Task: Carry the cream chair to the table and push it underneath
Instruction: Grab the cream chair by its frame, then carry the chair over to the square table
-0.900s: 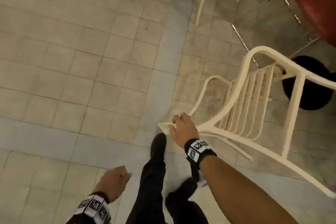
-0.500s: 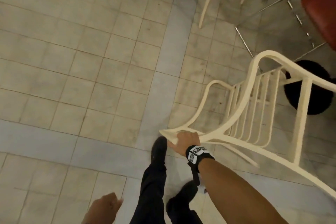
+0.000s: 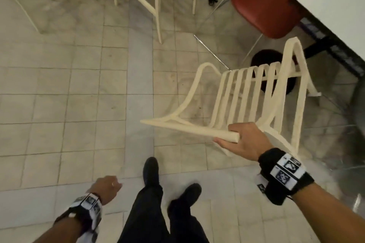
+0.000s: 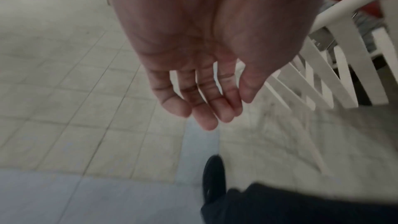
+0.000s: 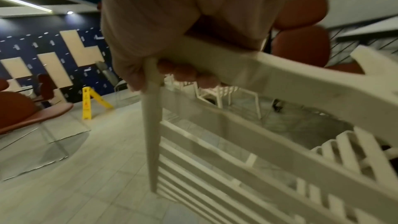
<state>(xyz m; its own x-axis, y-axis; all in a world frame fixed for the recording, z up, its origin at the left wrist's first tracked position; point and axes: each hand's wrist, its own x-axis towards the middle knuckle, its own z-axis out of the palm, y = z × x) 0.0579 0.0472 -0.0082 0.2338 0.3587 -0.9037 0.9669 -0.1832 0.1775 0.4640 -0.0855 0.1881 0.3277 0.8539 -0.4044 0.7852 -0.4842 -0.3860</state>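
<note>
Right hand [image 3: 242,141] is gripping the chair [image 3: 245,92] by its top rail, fingers [image 5: 187,74] wrapped under. Chair is hanging tilted, clear of the floor. Since a second ago it's swinging right, toward the table [image 3: 333,4], so it's nearly there. Left hand [image 3: 106,188] is hanging loose, holding nothing.

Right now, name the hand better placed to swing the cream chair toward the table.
Right. The right hand already grips the cream chair by its top rail, nearest the table; the left hand hangs free.
</note>
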